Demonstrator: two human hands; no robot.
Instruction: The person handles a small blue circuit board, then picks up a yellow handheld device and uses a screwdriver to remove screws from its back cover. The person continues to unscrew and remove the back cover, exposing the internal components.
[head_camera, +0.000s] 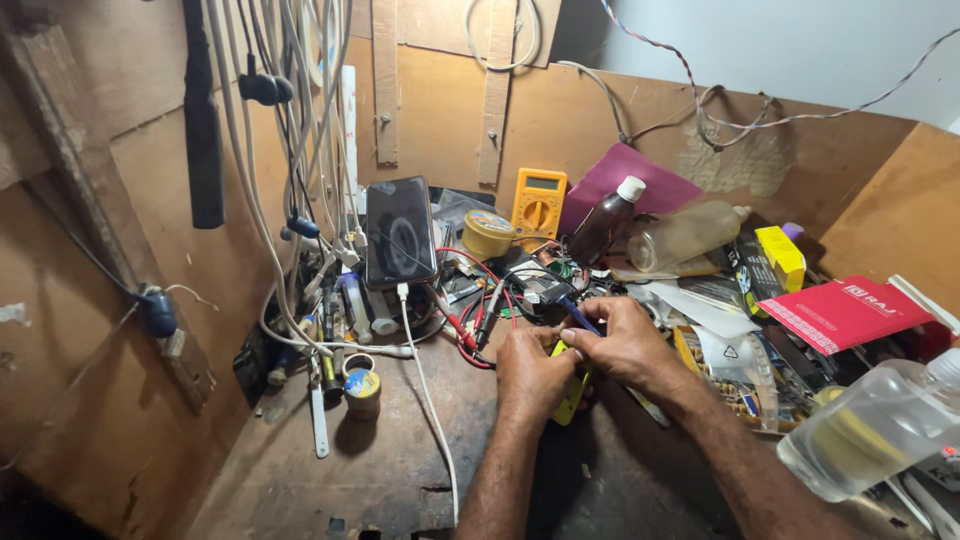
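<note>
A: Hands?
B: Left hand (528, 377) grips a yellow-green device (570, 400) at the wooden workbench (380, 460) centre. Right hand (625, 345) pinches a blue-handled tool (580, 316) over it, near the yellow multimeter (538, 203).
</note>
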